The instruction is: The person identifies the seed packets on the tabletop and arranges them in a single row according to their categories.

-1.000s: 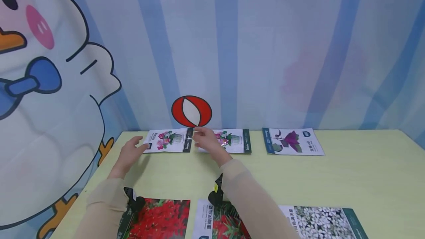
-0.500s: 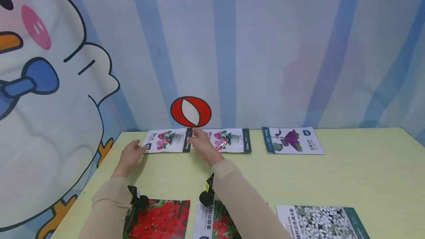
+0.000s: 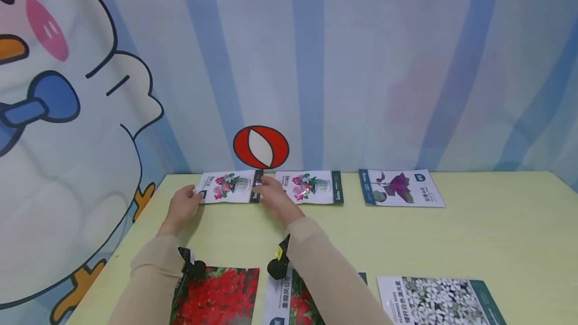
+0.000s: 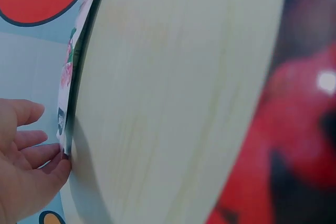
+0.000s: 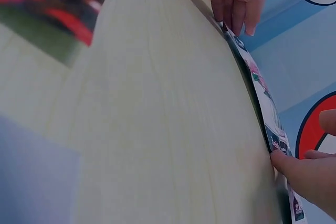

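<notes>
A white flower seed packet [image 3: 230, 186] with pink blooms and a dark right end lies at the far left edge of the table. My left hand [image 3: 182, 207] pinches its left end; in the left wrist view the thumb [image 4: 59, 174] is at the packet's lower edge. At the dark right end is my right hand [image 3: 279, 198], gripping with the thumb [image 5: 286, 165] at the near edge; its other fingers are partly hidden. Close on the right lies a matching seed packet [image 3: 311, 187], partly behind the right hand.
A purple-flower packet [image 3: 402, 188] lies at the back right. Along the front are a red-flower packet [image 3: 221, 295], another red one [image 3: 300, 307] partly under the right sleeve, and a white-flower packet [image 3: 442, 300]. A printed curtain [image 3: 352, 64] hangs behind the table [image 3: 496, 234].
My right hand has shifted left and down onto the dark end of the left packet. The left hand has moved slightly right onto its left end. The packets stay about where they were.
</notes>
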Demonstrator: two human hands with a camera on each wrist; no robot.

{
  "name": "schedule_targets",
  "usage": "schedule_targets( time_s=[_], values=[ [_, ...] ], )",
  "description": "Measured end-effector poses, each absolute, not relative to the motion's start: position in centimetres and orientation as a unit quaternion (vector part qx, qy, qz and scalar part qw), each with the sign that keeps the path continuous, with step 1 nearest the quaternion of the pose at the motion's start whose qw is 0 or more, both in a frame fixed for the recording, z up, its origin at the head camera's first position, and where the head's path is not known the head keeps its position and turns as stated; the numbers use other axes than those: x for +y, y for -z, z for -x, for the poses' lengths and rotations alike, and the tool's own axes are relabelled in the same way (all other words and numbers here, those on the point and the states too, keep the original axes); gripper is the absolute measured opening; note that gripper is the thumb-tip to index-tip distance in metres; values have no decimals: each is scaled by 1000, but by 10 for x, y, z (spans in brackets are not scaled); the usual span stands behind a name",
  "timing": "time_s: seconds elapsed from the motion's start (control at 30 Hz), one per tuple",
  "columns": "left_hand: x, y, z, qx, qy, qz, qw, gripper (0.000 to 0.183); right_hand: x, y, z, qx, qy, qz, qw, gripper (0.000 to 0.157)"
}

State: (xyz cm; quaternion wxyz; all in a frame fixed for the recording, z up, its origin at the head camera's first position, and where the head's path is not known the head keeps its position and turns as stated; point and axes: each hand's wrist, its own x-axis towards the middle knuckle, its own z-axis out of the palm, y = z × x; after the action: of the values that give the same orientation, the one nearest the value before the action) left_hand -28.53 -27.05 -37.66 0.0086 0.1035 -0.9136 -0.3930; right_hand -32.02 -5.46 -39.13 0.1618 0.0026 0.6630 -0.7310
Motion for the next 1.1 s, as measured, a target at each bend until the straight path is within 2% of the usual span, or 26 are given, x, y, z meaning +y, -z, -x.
schedule_targets(
  time_s=[0.3,0.53,0.8,0.87,1.03,1.07,1.1],
  values=[
    [-262,375,284,-912,394,-106,41,51,-55,379,312,607,775,-23,175,53],
    [-265,379,281,-905,396,-130,88,45,-55,380,310,559,806,-21,193,56],
    [-269,384,273,-832,495,-192,163,44,-60,367,299,518,829,-42,208,57],
    [-270,385,273,-797,539,-216,165,46,-66,381,310,497,843,-52,201,55],
    [-273,387,276,-707,635,-272,151,53,-91,457,375,418,880,-111,197,36],
    [-274,387,277,-694,648,-278,146,54,-92,462,379,410,882,-126,197,31],
    [-275,387,277,-684,658,-280,142,54,-92,454,372,405,882,-145,194,36]
  ],
)
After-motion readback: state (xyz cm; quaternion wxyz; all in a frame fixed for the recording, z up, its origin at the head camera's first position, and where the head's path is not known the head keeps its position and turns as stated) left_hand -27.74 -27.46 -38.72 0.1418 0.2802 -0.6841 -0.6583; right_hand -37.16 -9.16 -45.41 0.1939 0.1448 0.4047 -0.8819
